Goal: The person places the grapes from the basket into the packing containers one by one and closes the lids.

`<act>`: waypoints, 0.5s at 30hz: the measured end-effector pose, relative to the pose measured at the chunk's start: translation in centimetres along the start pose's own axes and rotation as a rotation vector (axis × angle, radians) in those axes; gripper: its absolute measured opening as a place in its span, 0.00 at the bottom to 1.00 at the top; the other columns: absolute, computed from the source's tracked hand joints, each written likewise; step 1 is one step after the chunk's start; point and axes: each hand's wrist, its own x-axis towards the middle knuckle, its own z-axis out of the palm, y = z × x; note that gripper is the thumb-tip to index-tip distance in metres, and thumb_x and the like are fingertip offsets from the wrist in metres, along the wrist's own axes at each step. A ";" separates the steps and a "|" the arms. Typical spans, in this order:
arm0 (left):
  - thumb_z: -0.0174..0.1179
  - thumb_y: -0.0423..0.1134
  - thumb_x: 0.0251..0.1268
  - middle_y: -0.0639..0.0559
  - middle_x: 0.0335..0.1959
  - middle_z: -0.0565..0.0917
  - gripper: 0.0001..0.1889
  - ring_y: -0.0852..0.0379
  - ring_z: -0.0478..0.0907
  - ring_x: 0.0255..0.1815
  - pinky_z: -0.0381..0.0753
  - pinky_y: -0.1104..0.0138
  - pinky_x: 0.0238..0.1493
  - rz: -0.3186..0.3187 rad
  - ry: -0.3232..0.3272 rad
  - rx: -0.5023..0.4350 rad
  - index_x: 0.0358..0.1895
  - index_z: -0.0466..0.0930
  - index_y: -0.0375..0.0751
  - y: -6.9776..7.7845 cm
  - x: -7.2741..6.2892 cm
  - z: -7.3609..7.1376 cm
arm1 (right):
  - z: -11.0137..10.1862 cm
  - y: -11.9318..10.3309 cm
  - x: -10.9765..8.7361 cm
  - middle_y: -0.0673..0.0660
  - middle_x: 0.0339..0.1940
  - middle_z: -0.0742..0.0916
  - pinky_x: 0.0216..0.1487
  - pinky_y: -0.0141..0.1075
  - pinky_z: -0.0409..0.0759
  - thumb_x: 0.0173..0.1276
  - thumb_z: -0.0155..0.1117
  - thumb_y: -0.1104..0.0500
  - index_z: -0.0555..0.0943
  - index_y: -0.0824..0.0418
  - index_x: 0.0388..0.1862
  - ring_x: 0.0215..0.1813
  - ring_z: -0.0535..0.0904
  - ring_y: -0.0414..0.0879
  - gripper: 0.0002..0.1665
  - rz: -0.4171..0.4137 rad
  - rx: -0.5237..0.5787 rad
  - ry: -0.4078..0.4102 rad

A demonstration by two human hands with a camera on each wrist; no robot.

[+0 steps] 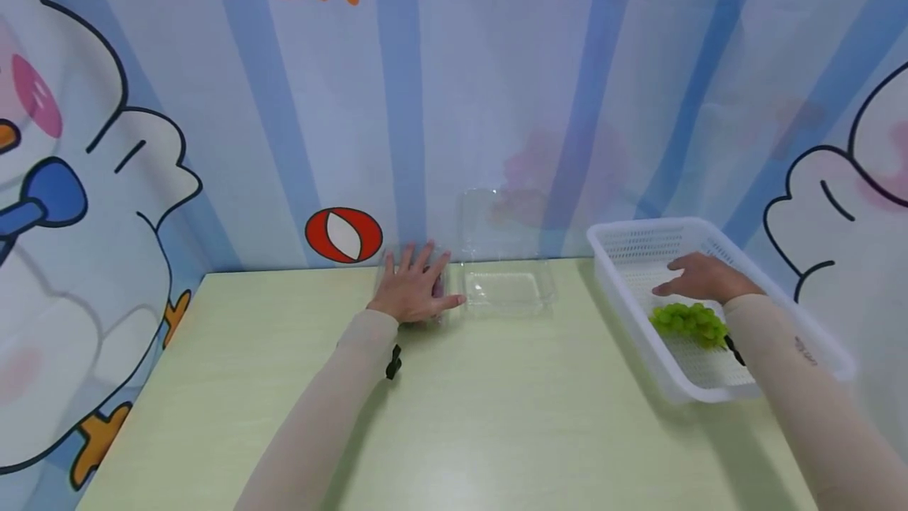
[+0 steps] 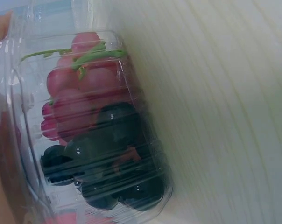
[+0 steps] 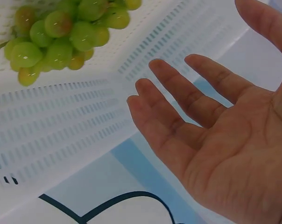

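My left hand (image 1: pixel 411 290) lies spread, fingers straight, on top of a clear plastic box with its lid down. Through the box wall (image 2: pixel 33 140) in the left wrist view show red grapes (image 2: pixel 75 107) with a green stem and dark, nearly black grapes (image 2: pixel 108 154). Over the white basket (image 1: pixel 641 337) hovers my right hand (image 1: pixel 702 278), its fingers loosely extended and holding nothing. A bunch of green grapes (image 1: pixel 690 323) lies on the basket floor, just below and apart from that hand.
Between the box and the basket, a second clear plastic box (image 1: pixel 507 290) stands with its lid raised against the printed backdrop (image 1: pixel 489 85). The pale table (image 1: pixel 461 432) meets the backdrop at its far edge.
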 end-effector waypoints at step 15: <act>0.45 0.78 0.63 0.44 0.84 0.47 0.49 0.34 0.41 0.83 0.37 0.30 0.74 0.005 0.005 0.001 0.83 0.51 0.57 0.3 -0.1 0.3 | 0.9 3.4 2.5 0.84 0.68 0.69 0.62 0.63 0.74 0.68 0.65 0.37 0.68 0.83 0.67 0.67 0.68 0.78 0.53 0.059 -0.175 -0.217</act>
